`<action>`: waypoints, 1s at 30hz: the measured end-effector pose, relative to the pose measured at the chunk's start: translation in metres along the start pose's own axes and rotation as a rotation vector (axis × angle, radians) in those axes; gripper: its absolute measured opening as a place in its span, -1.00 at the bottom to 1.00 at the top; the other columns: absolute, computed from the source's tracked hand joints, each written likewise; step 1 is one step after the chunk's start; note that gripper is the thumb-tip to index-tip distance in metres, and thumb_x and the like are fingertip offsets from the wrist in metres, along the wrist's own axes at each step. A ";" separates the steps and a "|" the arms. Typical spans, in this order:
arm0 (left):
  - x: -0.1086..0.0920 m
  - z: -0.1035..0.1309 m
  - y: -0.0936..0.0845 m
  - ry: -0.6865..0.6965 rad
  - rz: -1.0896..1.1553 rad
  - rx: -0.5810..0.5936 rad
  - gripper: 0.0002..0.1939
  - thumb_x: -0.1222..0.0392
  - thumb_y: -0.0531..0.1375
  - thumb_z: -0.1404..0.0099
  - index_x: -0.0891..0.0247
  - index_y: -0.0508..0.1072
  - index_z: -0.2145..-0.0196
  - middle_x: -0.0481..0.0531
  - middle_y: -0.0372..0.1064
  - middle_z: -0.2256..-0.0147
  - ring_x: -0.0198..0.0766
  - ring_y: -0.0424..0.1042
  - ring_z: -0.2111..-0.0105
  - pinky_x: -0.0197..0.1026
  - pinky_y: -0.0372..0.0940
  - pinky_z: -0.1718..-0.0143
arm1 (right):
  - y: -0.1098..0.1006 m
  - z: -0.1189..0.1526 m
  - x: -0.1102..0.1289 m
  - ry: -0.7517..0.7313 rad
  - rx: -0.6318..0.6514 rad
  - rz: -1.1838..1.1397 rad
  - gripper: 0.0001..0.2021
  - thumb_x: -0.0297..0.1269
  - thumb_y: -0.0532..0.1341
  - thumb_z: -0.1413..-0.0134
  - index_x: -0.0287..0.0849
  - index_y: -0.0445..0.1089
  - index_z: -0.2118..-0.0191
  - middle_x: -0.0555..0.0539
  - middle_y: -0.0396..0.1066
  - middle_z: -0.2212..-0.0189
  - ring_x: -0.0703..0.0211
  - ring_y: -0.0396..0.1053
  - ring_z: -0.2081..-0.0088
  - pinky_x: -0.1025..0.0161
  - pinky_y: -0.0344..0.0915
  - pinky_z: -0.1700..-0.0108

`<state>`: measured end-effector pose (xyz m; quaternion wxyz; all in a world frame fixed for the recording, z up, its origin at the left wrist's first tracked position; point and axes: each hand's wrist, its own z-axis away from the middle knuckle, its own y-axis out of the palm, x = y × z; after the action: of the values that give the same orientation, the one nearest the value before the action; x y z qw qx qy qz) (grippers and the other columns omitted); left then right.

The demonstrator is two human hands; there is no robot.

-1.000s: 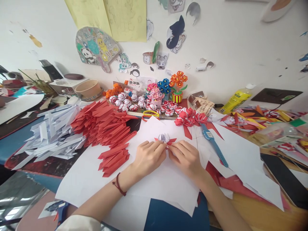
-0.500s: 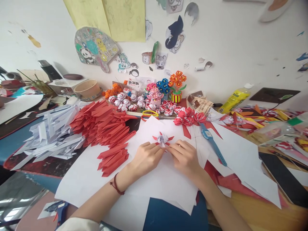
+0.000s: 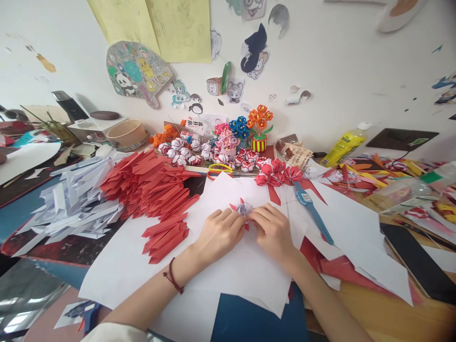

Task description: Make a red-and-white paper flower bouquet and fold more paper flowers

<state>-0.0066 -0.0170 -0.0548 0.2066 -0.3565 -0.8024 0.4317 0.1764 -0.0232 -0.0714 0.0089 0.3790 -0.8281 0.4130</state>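
A small folded-paper flower (image 3: 243,208), white in the middle with red points around it, is pinched between my two hands. My left hand (image 3: 221,232) grips its left and lower side, wearing a dark red cord bracelet at the wrist. On the opposite side my right hand (image 3: 272,230) has its fingertips closed on the flower too. My fingers hide its lower part. Under both hands lie white paper sheets (image 3: 213,270). Folded red paper strips (image 3: 166,237) lie to the left of my left hand, beside a bigger red pile (image 3: 146,185).
White folded strips (image 3: 76,199) are heaped at the left. Behind my hands stand finished red-and-white paper flowers (image 3: 276,172) and a striped pot (image 3: 259,143). A blue watch (image 3: 313,211), a black phone (image 3: 420,261) and a yellow bottle (image 3: 344,145) are on the right.
The flower has turned in my fingers, and fewer of its red points show now. Both hands stay close together around it. The whole view has shifted slightly.
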 end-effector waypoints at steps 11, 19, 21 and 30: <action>0.002 0.005 0.006 0.069 0.037 0.023 -0.84 0.36 0.00 -0.40 0.27 0.35 0.28 -0.01 0.33 0.43 -0.25 0.26 0.41 -0.17 0.05 0.43 | -0.001 -0.001 -0.002 0.037 0.013 -0.103 -0.74 -0.67 0.06 -0.04 -0.16 0.34 0.42 -0.03 0.39 0.47 0.16 0.21 0.36 0.20 0.16 0.34; 0.001 0.000 -0.003 -0.053 0.102 0.023 -0.88 0.25 0.06 -0.39 0.19 0.40 0.22 0.04 0.37 0.30 -0.21 0.22 0.33 -0.12 0.04 0.32 | -0.003 -0.002 0.001 0.104 0.006 -0.114 -0.75 -0.67 0.04 0.02 -0.15 0.26 0.45 -0.02 0.31 0.49 0.16 0.18 0.39 0.21 0.14 0.36; -0.001 0.000 -0.003 -0.101 0.070 -0.007 -0.88 0.13 0.11 -0.38 0.17 0.42 0.21 0.05 0.37 0.25 -0.20 0.22 0.31 -0.11 0.03 0.30 | -0.003 -0.003 0.001 0.163 0.006 -0.177 -0.76 -0.67 0.04 0.02 -0.15 0.26 0.43 -0.02 0.29 0.47 0.17 0.21 0.37 0.22 0.16 0.35; -0.003 0.002 -0.001 -0.137 0.084 -0.130 -0.91 0.15 0.19 -0.33 0.16 0.44 0.33 -0.03 0.39 0.29 -0.23 0.19 0.30 -0.14 0.02 0.28 | -0.005 -0.006 0.008 0.209 0.026 -0.318 -0.76 -0.67 0.03 0.02 -0.15 0.24 0.44 0.00 0.26 0.47 0.20 0.22 0.39 0.26 0.17 0.39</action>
<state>-0.0057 -0.0207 -0.0550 0.1093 -0.3723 -0.8252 0.4104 0.1725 -0.0260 -0.0618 0.1551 0.4603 -0.7469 0.4542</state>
